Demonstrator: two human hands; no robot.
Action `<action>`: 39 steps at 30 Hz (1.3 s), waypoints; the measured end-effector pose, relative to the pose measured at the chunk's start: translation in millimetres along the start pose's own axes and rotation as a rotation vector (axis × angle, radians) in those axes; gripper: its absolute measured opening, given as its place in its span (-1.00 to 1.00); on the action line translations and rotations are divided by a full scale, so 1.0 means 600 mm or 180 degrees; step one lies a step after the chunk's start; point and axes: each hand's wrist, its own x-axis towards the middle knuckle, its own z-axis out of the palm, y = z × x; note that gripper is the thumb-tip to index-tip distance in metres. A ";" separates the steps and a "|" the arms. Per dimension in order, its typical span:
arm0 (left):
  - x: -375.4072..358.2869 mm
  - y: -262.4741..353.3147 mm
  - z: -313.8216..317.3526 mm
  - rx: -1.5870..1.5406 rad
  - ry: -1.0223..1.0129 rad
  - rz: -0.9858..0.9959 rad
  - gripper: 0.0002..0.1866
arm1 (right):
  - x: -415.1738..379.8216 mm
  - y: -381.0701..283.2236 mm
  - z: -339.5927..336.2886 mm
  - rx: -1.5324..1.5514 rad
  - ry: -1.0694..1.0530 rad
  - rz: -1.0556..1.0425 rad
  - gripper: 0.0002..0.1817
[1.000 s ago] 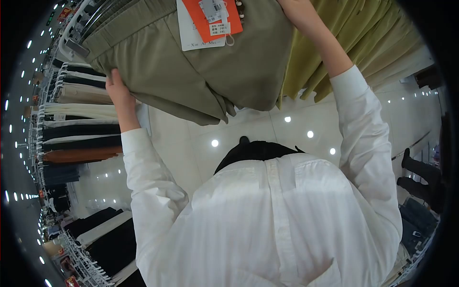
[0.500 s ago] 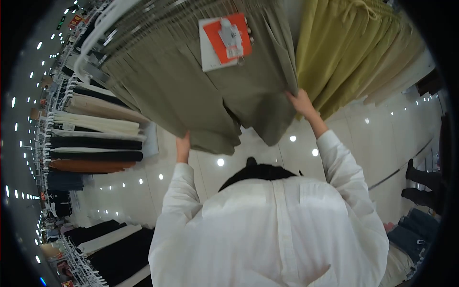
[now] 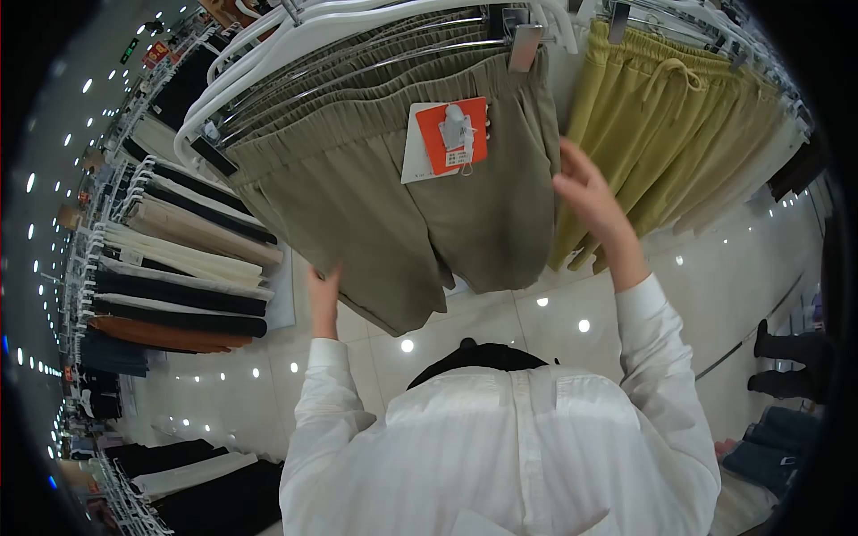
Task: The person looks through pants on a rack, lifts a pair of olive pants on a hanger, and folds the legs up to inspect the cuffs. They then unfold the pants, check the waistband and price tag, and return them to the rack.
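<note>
Plainly, the olive shorts (image 3: 349, 201) hang from a white hanger (image 3: 313, 34) at the upper middle of the view, just ahead of the person, with more olive waistbands packed behind them. A metal clip (image 3: 525, 49) grips the waistband near its right end, and a dark clip (image 3: 214, 159) sits at its left end. On the front of the shorts lie an orange tag (image 3: 433, 143) and a white card (image 3: 416, 161), the tag overlapping the card.

The left hand (image 3: 323, 293) is raised by the lower left edge of the shorts, thumb and finger a little apart; whether it touches the cloth I cannot tell. The right hand (image 3: 592, 196) is beside the right edge, loosely spread, its thumb parted from the fingers and its fingertips close to the cloth; contact there is unclear too. Both arms reach forward in white sleeves (image 3: 331, 393).

Just right of the olive shorts hang yellow-green shorts (image 3: 617, 125) with a tied drawstring (image 3: 677, 73), and beyond them some beige garments (image 3: 733, 165). At the left, a rack holds cream, black and rust-coloured clothes (image 3: 170, 332). Below, the glossy floor (image 3: 487, 320) reflects round lights. At the far right are another person's dark legs (image 3: 795, 348), with folded jeans (image 3: 764, 451) nearer the viewer
</note>
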 end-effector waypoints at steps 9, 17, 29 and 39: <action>0.068 0.285 -0.038 -0.2425 -0.0267 0.1550 -0.45 | 0.084 -0.133 0.060 0.0388 -0.0069 -0.0957 -0.42; 0.130 0.320 -0.085 -0.2692 -0.0954 0.1592 -0.56 | 0.096 -0.152 0.092 -0.0530 -0.0062 -0.1134 -0.64; 0.145 0.335 -0.096 -0.2349 -0.0530 0.1732 -0.74 | 0.105 -0.154 0.088 -0.1318 -0.0329 -0.1038 -0.53; 0.097 0.424 -0.063 -0.0808 0.2048 0.3532 -0.68 | 0.163 -0.291 0.045 -0.2144 0.0024 -0.1801 -0.53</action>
